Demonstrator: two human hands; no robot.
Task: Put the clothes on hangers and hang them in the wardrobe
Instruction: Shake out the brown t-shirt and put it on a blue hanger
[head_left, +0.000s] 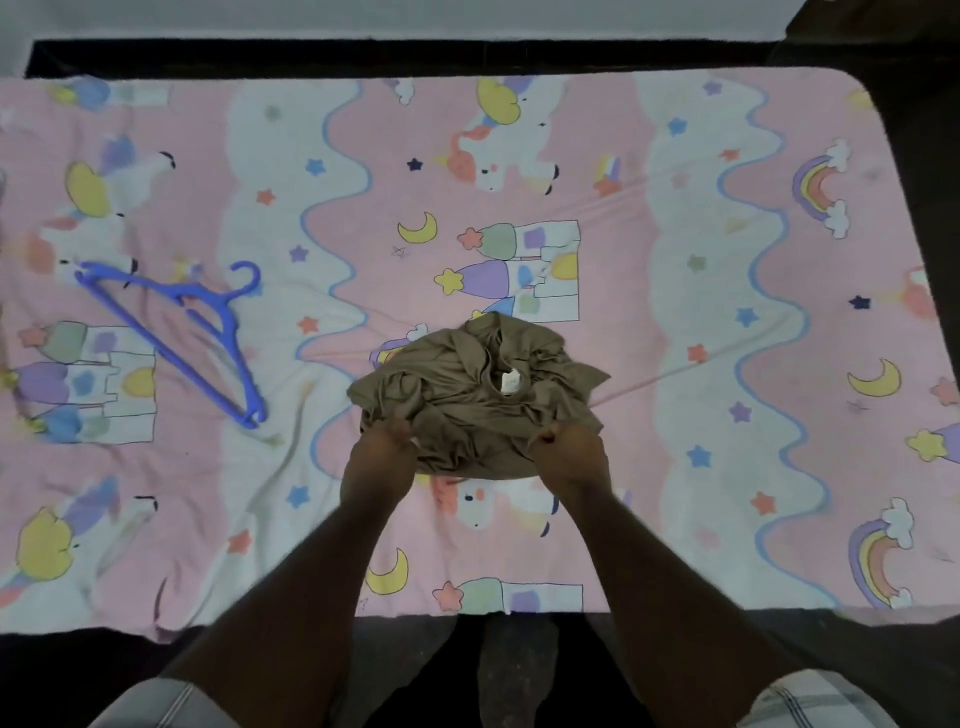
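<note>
Fingers of both hands are curled into the near edge of a crumpled brown shirt (478, 384), bunching the cloth. The left hand (387, 441) grips the shirt's left side, knuckles up, fingertips buried in the folds. The right hand (569, 447) grips the right side the same way, thumb tucked toward the fabric. Both forearms reach out from the bottom of the view, roughly side by side, with the shirt stretched a little between the two hands.

The shirt sits in a rumpled heap on the middle of the bed, collar opening turned upward with a small pale label (510, 382) showing inside it. Its far part rests on the bedsheet (727, 312); whether the near edge is lifted clear of the sheet I cannot tell.

Well off to the left, apart from the shirt, a blue plastic hanger (182, 327) lies flat on the sheet, its hook pointing toward the far side of the bed. The sheet is pink and white, printed with unicorns, rainbows, moons, stars and castles. A dark strip (415, 54) runs along the bed's far edge, and dark floor (415, 675) shows along the near one.
</note>
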